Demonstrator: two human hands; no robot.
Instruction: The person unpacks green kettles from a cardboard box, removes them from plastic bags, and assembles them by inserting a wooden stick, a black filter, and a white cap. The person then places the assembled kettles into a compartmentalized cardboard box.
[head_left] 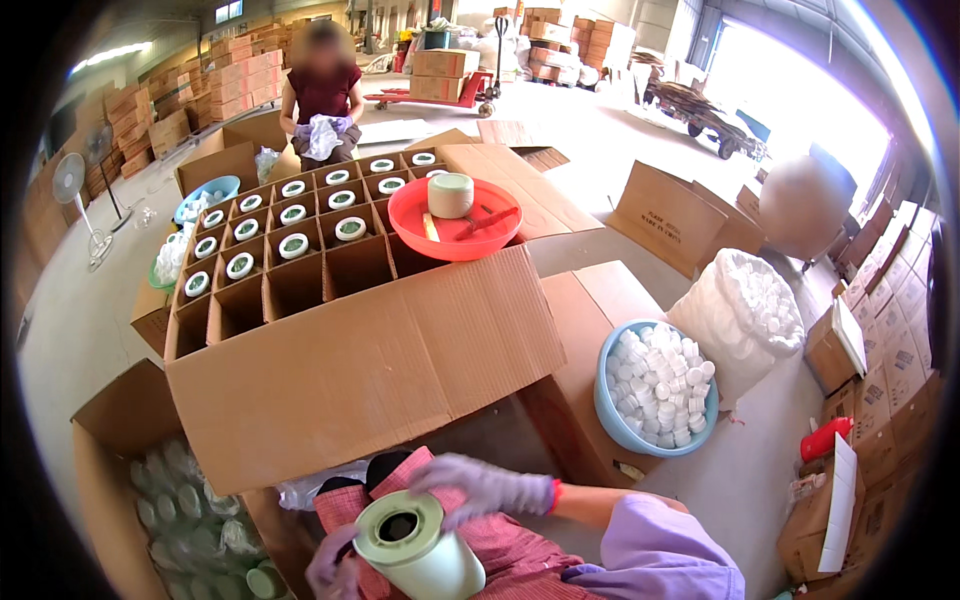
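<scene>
Green jar (437, 568) held by left hand (332, 566) at eight o'clock; right hand (482, 490) placed at two, grip blurred, cannot tell.

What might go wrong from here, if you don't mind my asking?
The pale green canister tilts over the lap between the gloved left hand and right hand; it might slip or roll off. The red basin perches on the open divided carton, so a knock could tip it. The blue basin is heaped with white caps, so a bump could spill some.
</scene>
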